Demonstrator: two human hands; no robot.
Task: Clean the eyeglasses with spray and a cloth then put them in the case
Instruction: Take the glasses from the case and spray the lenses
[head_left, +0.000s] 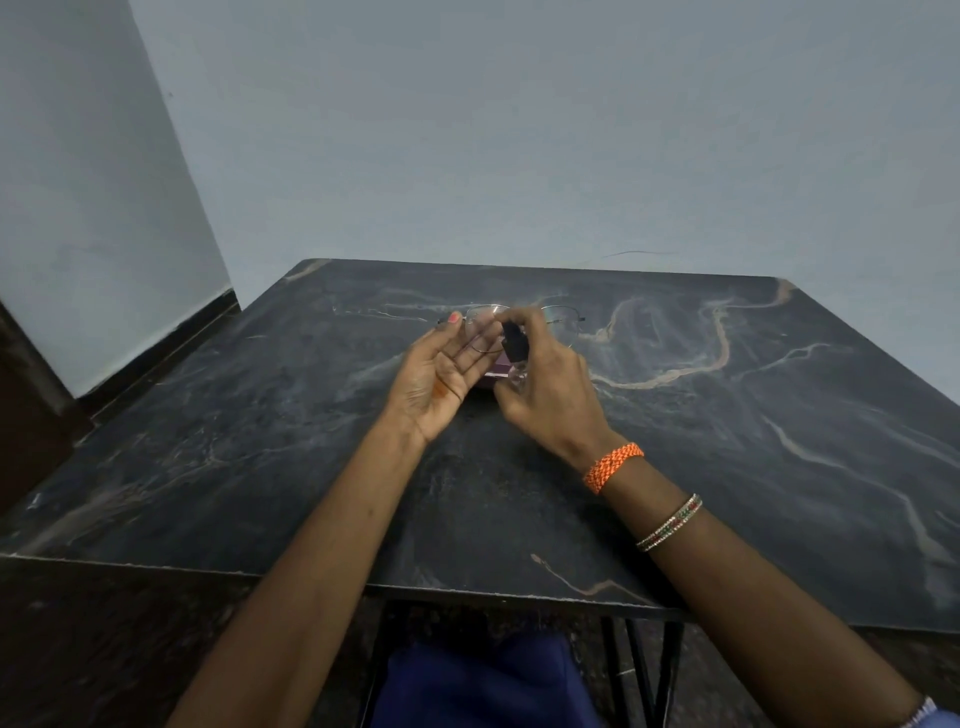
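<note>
Pinching the little spray bottle (511, 349) is the right hand (550, 384), its grip pressing together around it. Beside it, the left hand (441, 379) is holding the eyeglasses (519, 325) up, just above the dark desk (727, 441).

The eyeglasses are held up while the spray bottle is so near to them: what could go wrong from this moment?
1. The left hand supports the eyeglasses only with its fingertips, so the thin frame might slip or bend.
2. The right hand holds the small spray bottle very close to the lens, so its black nozzle may knock the glass.
3. Spray could miss and wet the dark table or the purple object below the hands.
</note>
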